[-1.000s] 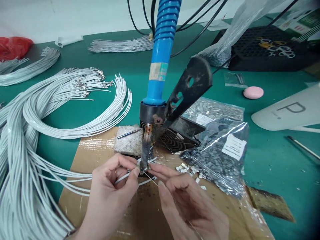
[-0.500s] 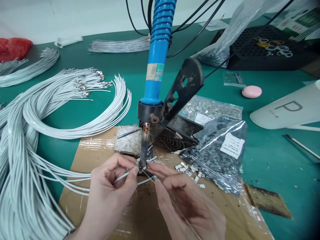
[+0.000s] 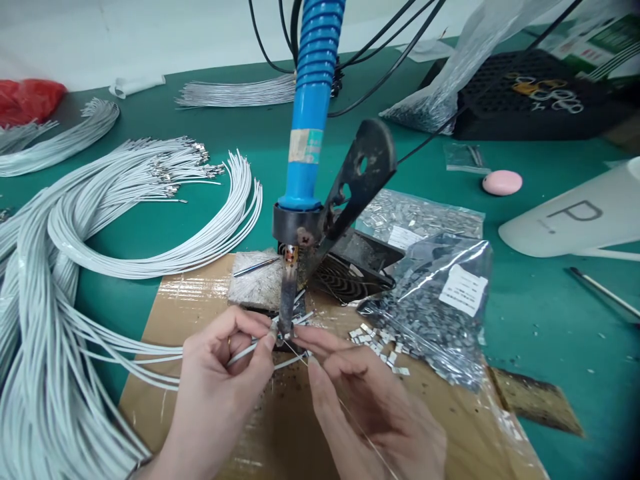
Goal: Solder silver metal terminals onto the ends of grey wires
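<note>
A blue-handled soldering iron (image 3: 305,147) stands in a black metal holder (image 3: 357,180), tip pointing down at the cardboard sheet (image 3: 190,320). My left hand (image 3: 220,380) pinches the end of a white wire (image 3: 245,353) and holds it against the iron's tip (image 3: 285,330). My right hand (image 3: 373,407) pinches a thin strand of solder wire (image 3: 300,353) whose end also meets the tip. Both hands are closed, thumbs and forefingers pressed together just below the iron.
Large bundles of white wires (image 3: 75,267) lie on the green table at left. Plastic bags of small metal terminals (image 3: 435,300) sit right of the iron, with loose terminals (image 3: 380,340) spilled beside. A small fan (image 3: 350,273), a pink pebble-shaped object (image 3: 502,182) and black cables (image 3: 395,53) lie behind.
Nothing has moved but the view, which drifts slightly; both hands keep the wire and solder at the iron's tip.
</note>
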`<state>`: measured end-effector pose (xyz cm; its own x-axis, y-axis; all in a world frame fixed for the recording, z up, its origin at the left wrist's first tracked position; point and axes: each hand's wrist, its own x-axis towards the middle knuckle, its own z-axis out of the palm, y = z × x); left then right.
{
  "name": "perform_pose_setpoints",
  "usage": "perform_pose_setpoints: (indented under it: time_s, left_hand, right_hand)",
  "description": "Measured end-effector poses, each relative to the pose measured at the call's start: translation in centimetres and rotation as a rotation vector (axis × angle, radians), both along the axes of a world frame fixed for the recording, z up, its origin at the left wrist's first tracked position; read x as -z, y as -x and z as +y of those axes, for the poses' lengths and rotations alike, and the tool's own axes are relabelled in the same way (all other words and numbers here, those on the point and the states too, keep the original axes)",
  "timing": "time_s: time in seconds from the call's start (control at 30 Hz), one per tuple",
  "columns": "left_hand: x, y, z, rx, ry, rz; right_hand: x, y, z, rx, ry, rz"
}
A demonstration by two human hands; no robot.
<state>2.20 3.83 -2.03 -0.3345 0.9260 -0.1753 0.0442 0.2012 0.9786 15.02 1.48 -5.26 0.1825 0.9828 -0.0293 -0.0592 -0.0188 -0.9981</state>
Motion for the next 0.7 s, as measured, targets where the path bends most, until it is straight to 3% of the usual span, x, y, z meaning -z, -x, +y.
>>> perform_pose_setpoints:
  time_s: [0.3,0.7]
  left_hand:
    - [0.13,-0.09,-0.15,-0.006,0.024,-0.012]
    - [0.13,0.04,-0.18,0.016,0.01,-0.004]
  right_hand:
    - [0.24,-0.6,0.17,-0.047,-0.079,-0.035]
    - [-0.14,0.01,0.03,0.024,-0.004,-0.001]
